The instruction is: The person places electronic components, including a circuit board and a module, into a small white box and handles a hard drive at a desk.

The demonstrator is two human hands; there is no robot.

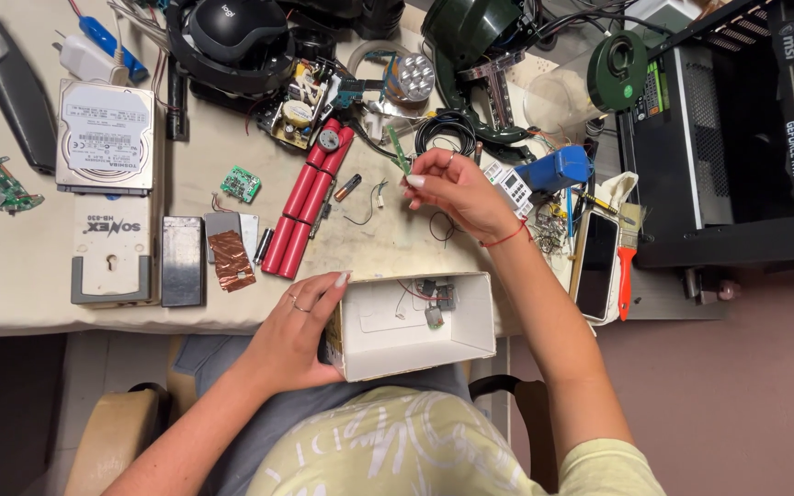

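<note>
— What do you have from the head camera?

— I'm looking down on a cluttered worktop (29, 285). My left hand (300, 331) is closed around the left end of a small white cardboard box (415, 326), thumb on the near wall and fingers (337, 283) curled over the top edge. The box sits at the near edge of the worktop, partly over my lap, open side up.

— Anything in it?

— A few small electronic bits with thin wires (434, 298), lying against the far wall. I cannot tell exactly what they are.

— And the right hand?

— My right hand (457, 193) is raised over the worktop, just beyond the box. Its fingertips pinch a narrow green circuit strip (399, 150), which stands tilted, pointing up and away from me. There is a red string around that wrist.

— What lies around it?

— To the left of that hand, a bundle of red cylindrical battery cells (310, 207) lies diagonally, with a single small battery (347, 187) just beside it. Further left there is a small green circuit board (241, 184), a copper-coloured foil piece (232, 260) and a black flat pack (182, 260). A silver hard drive (105, 136) rests at the far left. To the right of my wrist, a phone (596, 264) lies face up, next to a brush with an orange handle (626, 262). A coil of black wire (445, 133) sits just beyond my right hand.
</note>
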